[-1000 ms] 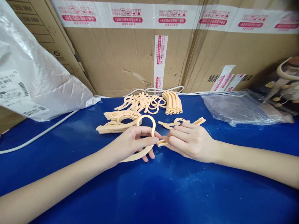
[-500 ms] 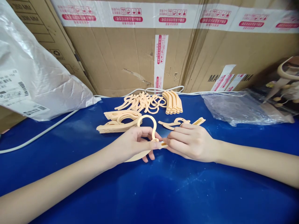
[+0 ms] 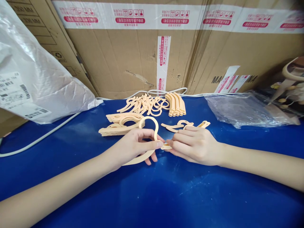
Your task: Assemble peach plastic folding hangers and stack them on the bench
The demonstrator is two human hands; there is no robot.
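My left hand (image 3: 142, 142) grips a cream plastic clothes hanger (image 3: 156, 126), its hook standing up above the thumb. One curved arm of it passes under the palm toward my wrist. A short open-channelled end pokes out beyond the left thumb, and the fingertips of my right hand (image 3: 192, 144) pinch at it; the right palm hides most of what lies there. Just behind the right knuckles lie a few loose hanger parts (image 3: 177, 125), partly covered by that hand. Beyond the left hand rests a stack of folded hangers (image 3: 118, 128).
At the back of the blue table (image 3: 161, 196) are a pile of loose hooks (image 3: 144, 103) and a row of hanger arms (image 3: 175, 104). A silvery bag (image 3: 47, 82) stands left, clear plastic (image 3: 247, 109) lies right. Cardboard boxes (image 3: 133, 60) and a white cable (image 3: 47, 141) border the table.
The hanger has turned slightly in my left hand, its hook shifting a little left. My right fingertips stay at the channelled end, which now shows more of its tip.
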